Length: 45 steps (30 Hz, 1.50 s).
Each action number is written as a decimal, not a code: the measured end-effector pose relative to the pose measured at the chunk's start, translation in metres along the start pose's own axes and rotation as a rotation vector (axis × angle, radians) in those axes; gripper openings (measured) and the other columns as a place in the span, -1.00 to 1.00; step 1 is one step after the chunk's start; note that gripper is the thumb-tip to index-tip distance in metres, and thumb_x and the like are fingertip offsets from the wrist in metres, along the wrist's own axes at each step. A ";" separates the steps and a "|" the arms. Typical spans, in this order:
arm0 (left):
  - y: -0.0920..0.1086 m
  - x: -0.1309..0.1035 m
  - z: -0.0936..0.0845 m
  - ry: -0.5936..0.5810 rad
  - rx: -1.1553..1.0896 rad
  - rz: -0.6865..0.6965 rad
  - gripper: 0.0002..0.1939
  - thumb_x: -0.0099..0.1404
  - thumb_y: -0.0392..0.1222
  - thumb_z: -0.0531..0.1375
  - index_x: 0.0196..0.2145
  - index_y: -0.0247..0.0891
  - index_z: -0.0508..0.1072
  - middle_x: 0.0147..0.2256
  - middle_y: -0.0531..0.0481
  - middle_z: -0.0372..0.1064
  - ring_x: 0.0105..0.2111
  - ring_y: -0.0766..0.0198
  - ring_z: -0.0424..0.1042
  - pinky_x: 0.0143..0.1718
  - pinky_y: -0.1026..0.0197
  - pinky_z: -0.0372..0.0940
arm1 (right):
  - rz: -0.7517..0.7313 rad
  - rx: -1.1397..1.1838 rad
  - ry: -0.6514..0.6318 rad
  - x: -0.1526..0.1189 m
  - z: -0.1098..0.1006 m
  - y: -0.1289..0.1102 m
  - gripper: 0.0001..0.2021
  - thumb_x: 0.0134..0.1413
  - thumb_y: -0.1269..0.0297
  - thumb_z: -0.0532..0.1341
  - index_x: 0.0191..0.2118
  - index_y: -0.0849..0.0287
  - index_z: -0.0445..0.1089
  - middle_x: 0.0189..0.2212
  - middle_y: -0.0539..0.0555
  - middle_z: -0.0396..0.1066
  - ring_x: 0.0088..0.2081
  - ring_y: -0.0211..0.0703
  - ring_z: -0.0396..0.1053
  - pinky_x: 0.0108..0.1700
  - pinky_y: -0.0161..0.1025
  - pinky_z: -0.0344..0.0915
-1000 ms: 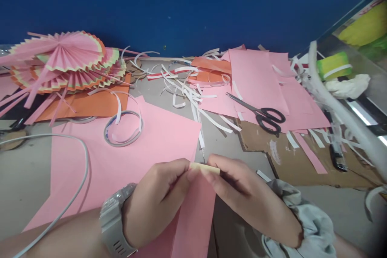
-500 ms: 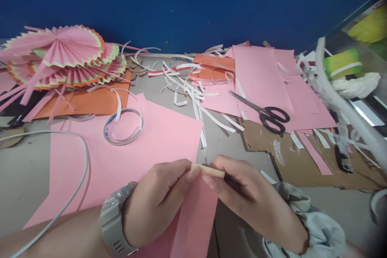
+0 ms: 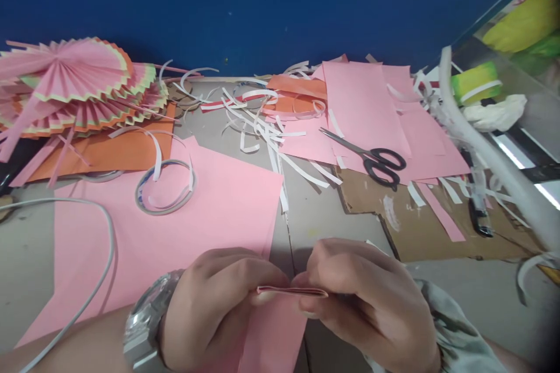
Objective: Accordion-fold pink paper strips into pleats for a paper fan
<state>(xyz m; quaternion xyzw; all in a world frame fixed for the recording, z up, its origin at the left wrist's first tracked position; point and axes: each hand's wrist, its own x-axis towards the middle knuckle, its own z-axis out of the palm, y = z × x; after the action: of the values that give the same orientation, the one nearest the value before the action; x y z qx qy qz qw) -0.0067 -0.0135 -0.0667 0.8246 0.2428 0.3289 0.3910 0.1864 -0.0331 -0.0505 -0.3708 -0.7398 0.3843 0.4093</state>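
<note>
Between both hands is a small folded strip of paper (image 3: pixel 292 291), seen edge-on, its pink and pale layers pressed together. My left hand (image 3: pixel 225 297), with a grey watch at the wrist, pinches its left end between thumb and fingers. The right end is pinched by my right hand (image 3: pixel 363 297), which has a grey-green scrunchie or cuff at the wrist. Directly below and to the left lie pink paper sheets (image 3: pixel 227 204), partly covered by my left hand and forearm.
Black scissors (image 3: pixel 371 157) lie by stacked pink sheets (image 3: pixel 359 105). White paper strips (image 3: pixel 258 128) are scattered mid-table. A tape roll (image 3: pixel 139 198) rests on pink paper. Pleated paper fans (image 3: pixel 74 81) sit far left; cardboard (image 3: pixel 415 233) and a box cutter (image 3: pixel 481 224) are right.
The folded paper has been tipped so its layered edge faces me, and both hands have lowered slightly. The whole view has shifted a little, moving the table items leftward.
</note>
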 end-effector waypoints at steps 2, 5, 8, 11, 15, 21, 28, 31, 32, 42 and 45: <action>0.000 0.001 0.001 -0.001 -0.002 0.002 -0.83 0.33 -0.35 -0.09 -0.22 -0.32 0.27 -0.42 -0.05 0.44 -0.44 0.33 0.42 -0.45 0.35 0.29 | -0.009 0.006 0.000 0.001 0.001 -0.001 -0.93 0.12 0.41 0.14 -0.37 0.15 0.22 -0.61 -0.12 0.14 -0.56 -0.39 0.06 -0.52 -0.43 0.06; 0.000 0.002 0.002 0.002 -0.005 -0.031 -0.83 0.32 -0.36 -0.07 -0.22 -0.32 0.29 -0.42 -0.04 0.44 -0.45 0.35 0.42 -0.46 0.36 0.29 | -0.007 -0.004 -0.023 0.001 0.000 0.000 -0.86 0.08 0.46 0.16 -0.42 0.15 0.18 -0.62 -0.15 0.05 -0.58 -0.41 0.00 -0.55 -0.43 0.01; 0.001 0.003 0.002 0.019 -0.002 -0.076 -0.88 0.30 -0.35 0.00 -0.24 -0.30 0.30 -0.44 0.01 0.43 -0.49 0.39 0.40 -0.47 0.38 0.28 | 0.018 -0.039 -0.072 0.001 -0.003 0.003 -0.81 0.05 0.50 0.15 -0.46 0.13 0.11 -0.60 -0.15 0.00 -0.58 -0.40 -0.04 -0.55 -0.41 -0.03; 0.001 0.002 0.001 0.037 0.028 -0.110 -0.91 0.27 -0.34 0.05 -0.25 -0.25 0.29 -0.45 0.06 0.42 -0.51 0.42 0.39 -0.48 0.41 0.27 | 0.065 -0.060 -0.134 0.003 -0.006 0.004 -0.79 0.08 0.47 0.12 -0.48 0.12 0.07 -0.58 -0.14 0.04 -0.56 -0.38 0.00 -0.54 -0.40 0.00; 0.002 0.001 0.001 0.035 0.078 -0.132 -0.85 0.25 -0.40 0.05 -0.24 -0.20 0.27 -0.44 0.09 0.43 -0.50 0.41 0.39 -0.47 0.41 0.26 | 0.071 -0.020 -0.186 0.004 -0.008 0.005 -0.89 0.15 0.37 0.05 -0.40 0.11 0.13 -0.56 -0.07 0.17 -0.53 -0.32 0.13 -0.48 -0.35 0.09; 0.004 0.003 0.004 0.058 0.095 -0.211 -0.85 0.25 -0.40 0.06 -0.26 -0.20 0.27 -0.45 0.14 0.43 -0.51 0.46 0.38 -0.47 0.45 0.24 | 0.199 -0.087 -0.105 0.002 -0.005 0.003 -0.87 0.18 0.36 0.02 -0.40 0.10 0.20 -0.55 -0.05 0.24 -0.51 -0.31 0.19 -0.46 -0.36 0.13; 0.004 0.007 0.003 -0.006 0.014 -0.431 -0.88 0.31 -0.31 0.00 -0.27 -0.18 0.31 -0.45 0.16 0.39 -0.51 0.46 0.33 -0.47 0.43 0.20 | 0.317 -0.205 -0.077 0.005 -0.004 0.004 -0.81 0.17 0.29 0.05 -0.47 0.13 0.20 -0.60 -0.08 0.21 -0.57 -0.35 0.17 -0.52 -0.39 0.11; 0.003 0.011 0.003 -0.007 -0.054 -0.523 -0.85 0.33 -0.23 -0.01 -0.34 -0.19 0.34 -0.46 0.16 0.33 -0.50 0.45 0.26 -0.46 0.42 0.17 | 0.374 -0.255 -0.079 0.007 -0.004 0.006 -0.78 0.18 0.28 0.05 -0.49 0.15 0.19 -0.63 -0.10 0.18 -0.59 -0.37 0.15 -0.54 -0.40 0.09; 0.003 0.012 0.004 -0.004 -0.077 -0.549 -0.83 0.33 -0.21 -0.01 -0.36 -0.20 0.35 -0.47 0.15 0.31 -0.50 0.45 0.24 -0.47 0.42 0.15 | 0.398 -0.260 -0.081 0.007 -0.004 0.006 -0.77 0.18 0.27 0.04 -0.50 0.15 0.18 -0.64 -0.10 0.17 -0.60 -0.37 0.14 -0.55 -0.40 0.08; -0.002 0.014 0.005 0.001 -0.114 -0.635 -0.69 0.35 -0.10 -0.07 -0.48 -0.27 0.25 -0.54 0.13 0.10 -0.54 0.41 0.07 -0.52 0.35 0.05 | 0.489 -0.255 -0.129 0.010 -0.002 0.009 -0.75 0.23 0.23 -0.04 -0.47 0.13 0.17 -0.62 -0.10 0.21 -0.57 -0.34 0.21 -0.53 -0.39 0.11; -0.003 0.014 0.005 0.010 -0.101 -0.620 -0.68 0.35 -0.12 -0.08 -0.52 -0.27 0.20 -0.55 0.14 0.07 -0.54 0.42 0.05 -0.52 0.35 0.04 | 0.506 -0.263 -0.140 0.010 -0.003 0.010 -0.74 0.24 0.23 -0.05 -0.47 0.13 0.15 -0.61 -0.10 0.19 -0.57 -0.34 0.20 -0.52 -0.38 0.11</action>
<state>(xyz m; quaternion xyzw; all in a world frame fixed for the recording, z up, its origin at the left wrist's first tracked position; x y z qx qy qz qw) 0.0061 -0.0044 -0.0668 0.6890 0.4680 0.2095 0.5121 0.1875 -0.0194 -0.0549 -0.5659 -0.6937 0.3999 0.1967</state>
